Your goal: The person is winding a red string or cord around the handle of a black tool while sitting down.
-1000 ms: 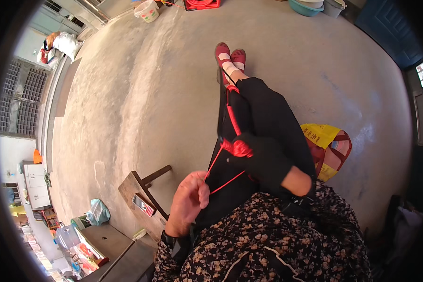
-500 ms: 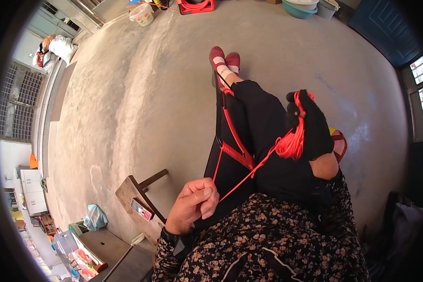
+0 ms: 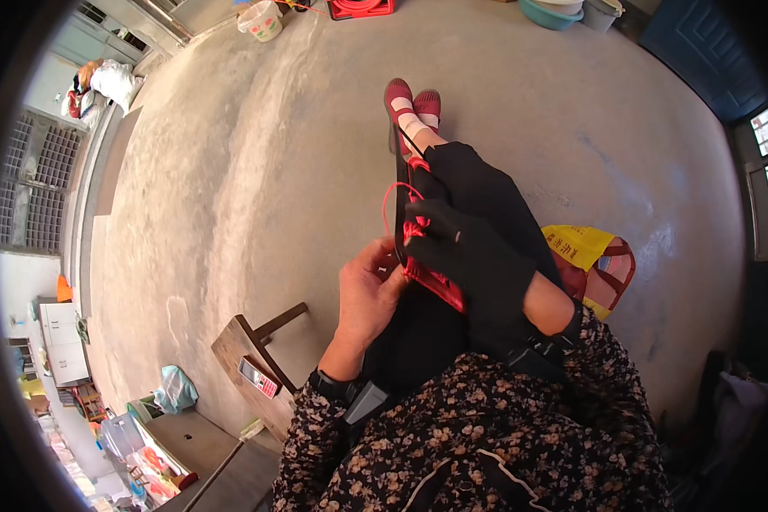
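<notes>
Across my lap lies a thin black frame [image 3: 400,196], its near side wrapped in red cord [image 3: 439,288]. My left hand [image 3: 367,294] is bare and closed at the frame's left corner, with thumb and fingers pinching the cord and frame edge. Over the frame reaches my right hand [image 3: 482,260], in a black glove with bare fingertips, its fingers closed around the bundle of red cord. A loose loop of the cord [image 3: 386,205] arcs up beside the frame. The gloved hand hides much of the bundle and the frame's inside.
To the left stands a wooden bench [image 3: 252,371] with a mobile phone [image 3: 258,377] on it. A yellow and red bag [image 3: 584,260] sits on the floor beside my right leg. Farther off are a patterned bucket [image 3: 260,21], a red case [image 3: 363,8] and basins [image 3: 549,14].
My right hand has come left and down with the cord bundle, from beside my right leg to the frame. My left hand has moved up to the frame's corner.
</notes>
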A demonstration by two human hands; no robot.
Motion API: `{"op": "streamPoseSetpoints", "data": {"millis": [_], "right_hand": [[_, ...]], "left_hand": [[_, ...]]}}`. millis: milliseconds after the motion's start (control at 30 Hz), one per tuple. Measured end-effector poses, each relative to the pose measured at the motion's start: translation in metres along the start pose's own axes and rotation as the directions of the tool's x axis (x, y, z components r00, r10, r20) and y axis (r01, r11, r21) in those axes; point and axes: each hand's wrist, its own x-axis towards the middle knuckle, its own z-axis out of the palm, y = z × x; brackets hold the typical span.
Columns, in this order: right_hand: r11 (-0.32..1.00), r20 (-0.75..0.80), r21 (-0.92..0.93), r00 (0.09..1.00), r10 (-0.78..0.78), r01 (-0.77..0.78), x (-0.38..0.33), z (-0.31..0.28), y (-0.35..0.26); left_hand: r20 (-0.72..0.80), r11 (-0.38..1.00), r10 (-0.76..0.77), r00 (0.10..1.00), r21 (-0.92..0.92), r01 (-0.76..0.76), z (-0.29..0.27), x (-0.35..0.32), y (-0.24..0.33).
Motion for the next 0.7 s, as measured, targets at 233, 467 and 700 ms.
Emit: {"op": "streamPoseSetpoints", "data": {"millis": [233,467,700], "right_hand": [[0.968,-0.303,0.164,0.943,-0.136,0.192,-0.015,-0.034,-0.046],[0.497,0.128,-0.581,0.676,-0.726,0.644,0.005,0.007,-0.023],[0.927,0.283,0.245,0.893,-0.349,0.284,-0.013,-0.011,-0.018]], "left_hand": [[-0.061,0.667,-0.23,0.971,-0.737,0.112,-0.048,-0.013,0.001],[-0.181,0.522,0.25,0.951,-0.803,-0.289,-0.055,-0.076,0.081],[-0.376,0.977,0.0,0.926,-0.197,-0.08,-0.074,-0.089,0.056]]}}
